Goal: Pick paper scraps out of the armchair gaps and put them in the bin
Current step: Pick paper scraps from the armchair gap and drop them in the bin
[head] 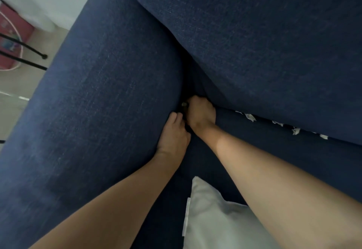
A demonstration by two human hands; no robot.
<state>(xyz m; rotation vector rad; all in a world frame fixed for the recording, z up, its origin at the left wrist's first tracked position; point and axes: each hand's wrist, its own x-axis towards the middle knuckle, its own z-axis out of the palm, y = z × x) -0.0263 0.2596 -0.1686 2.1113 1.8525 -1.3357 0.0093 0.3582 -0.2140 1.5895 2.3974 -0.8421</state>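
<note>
I look down into the dark blue armchair, at the corner where the left armrest, backrest and seat meet. My left hand presses against the armrest's inner side, its fingers spread along the gap edge. My right hand is curled down into the corner gap, and a small pale paper scrap shows at its fingertips. Several white paper scraps stick out of the seam between the backrest and the seat, to the right of my right hand. No bin is in view.
A white cushion lies on the seat between my forearms. Left of the armchair is a light floor with black metal legs and a pink object under them. A white wall stands at the top left.
</note>
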